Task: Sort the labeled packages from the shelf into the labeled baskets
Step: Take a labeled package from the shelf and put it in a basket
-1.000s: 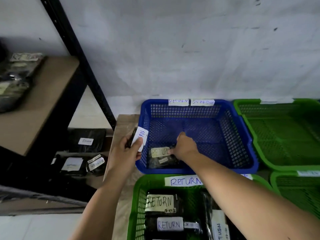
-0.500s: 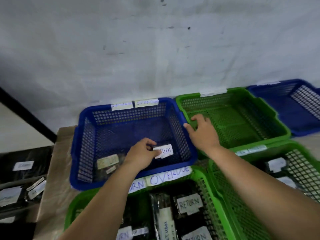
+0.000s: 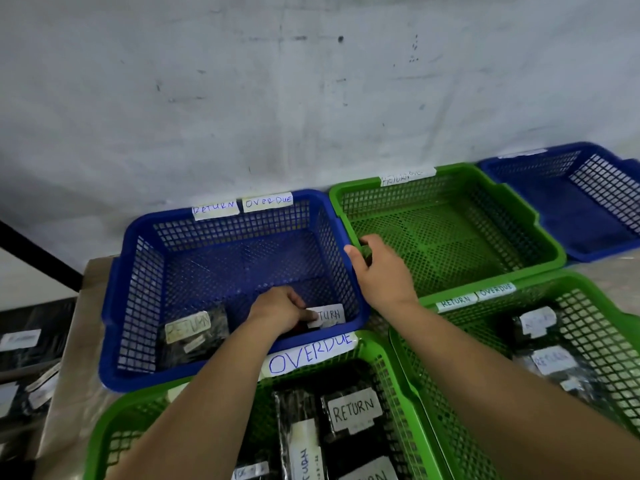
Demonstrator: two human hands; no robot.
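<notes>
Your left hand (image 3: 280,308) pinched a black package (image 3: 323,317) labelled RETURN, low inside the blue basket (image 3: 114,306). Your right hand (image 3: 379,271) curled over the green basket's rim (image 3: 349,216). The baskets sat on a brown tabletop (image 3: 69,341) against a scuffed white wall (image 3: 311,98).

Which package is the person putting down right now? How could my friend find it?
Start at the blue basket against the wall, tagged RETURN and OVERDUE. Two dark packages lie along its near side. It is the right-hand package, gripped by the left hand, with a clean white RETURN label; the other package lies untouched at the left with a yellowish label.
</notes>
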